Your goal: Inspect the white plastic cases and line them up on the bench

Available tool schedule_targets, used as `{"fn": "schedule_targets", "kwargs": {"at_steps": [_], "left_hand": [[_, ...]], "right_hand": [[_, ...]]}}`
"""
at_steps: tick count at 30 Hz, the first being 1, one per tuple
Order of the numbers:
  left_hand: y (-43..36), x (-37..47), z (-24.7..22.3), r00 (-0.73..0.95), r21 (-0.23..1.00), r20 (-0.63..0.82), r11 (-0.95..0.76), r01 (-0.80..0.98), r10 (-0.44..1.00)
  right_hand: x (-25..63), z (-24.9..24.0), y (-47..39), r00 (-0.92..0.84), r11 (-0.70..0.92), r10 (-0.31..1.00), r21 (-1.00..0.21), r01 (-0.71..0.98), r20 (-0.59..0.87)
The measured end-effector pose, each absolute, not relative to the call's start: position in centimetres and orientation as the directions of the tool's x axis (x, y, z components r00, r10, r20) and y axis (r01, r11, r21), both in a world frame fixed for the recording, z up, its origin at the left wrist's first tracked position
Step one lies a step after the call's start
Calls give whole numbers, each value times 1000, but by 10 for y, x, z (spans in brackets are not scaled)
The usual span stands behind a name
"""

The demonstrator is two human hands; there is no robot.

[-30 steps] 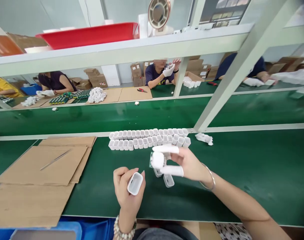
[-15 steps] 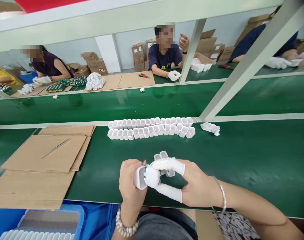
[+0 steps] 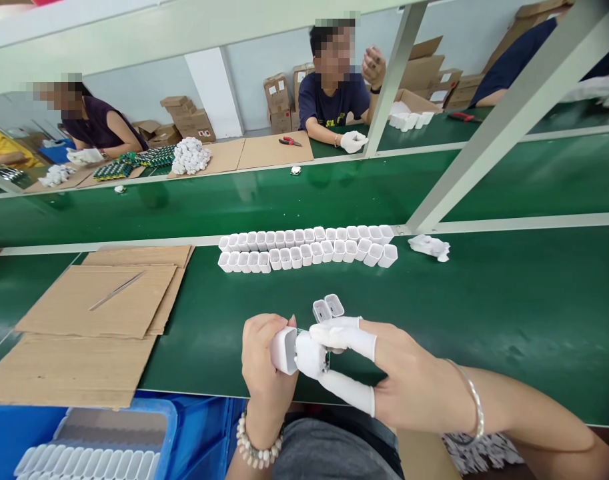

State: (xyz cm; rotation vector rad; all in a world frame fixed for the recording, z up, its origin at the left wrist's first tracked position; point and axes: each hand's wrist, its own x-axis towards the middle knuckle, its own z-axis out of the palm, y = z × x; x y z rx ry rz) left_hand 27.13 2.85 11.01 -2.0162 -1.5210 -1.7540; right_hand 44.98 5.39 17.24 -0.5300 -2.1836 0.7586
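Note:
My left hand (image 3: pixel 267 363) is wrapped round a white plastic cup-shaped housing (image 3: pixel 285 351), its open end facing right. At that open end, my right hand (image 3: pixel 384 367), with white finger covers, grips a white rounded part (image 3: pixel 311 355) that has a bit of green circuit board at its edge. The part and the housing meet or nearly meet; how far it sits inside is hard to tell. Just beyond my right fingers stand loose white housings (image 3: pixel 335 305). Two rows of similar housings (image 3: pixel 307 255) run along the far edge of the green bench (image 3: pixel 509 320).
Cardboard sheets (image 3: pixel 99 300) with metal tweezers (image 3: pixel 117 291) lie at left. A blue bin (image 3: pixel 170 427) holds white housings below. A crumpled white glove (image 3: pixel 429 247) lies beside a slanted metal post (image 3: pixel 489 127). Across the green belt (image 3: pixel 209 207), several people sit working.
The white part and the housing look closer together in my hands. The whole view has shifted slightly. The person opposite still holds one hand raised.

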Motion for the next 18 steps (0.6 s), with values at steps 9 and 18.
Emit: {"fn": "schedule_targets", "kwargs": {"at_steps": [9, 18], "left_hand": [[27, 272, 112, -120, 497, 800, -537, 682, 588], [26, 274, 115, -90, 494, 795, -553, 671, 600]], "right_hand": [[454, 178, 52, -688, 705, 574, -695, 140, 444], [455, 182, 53, -715, 685, 574, -712, 152, 399]]}}
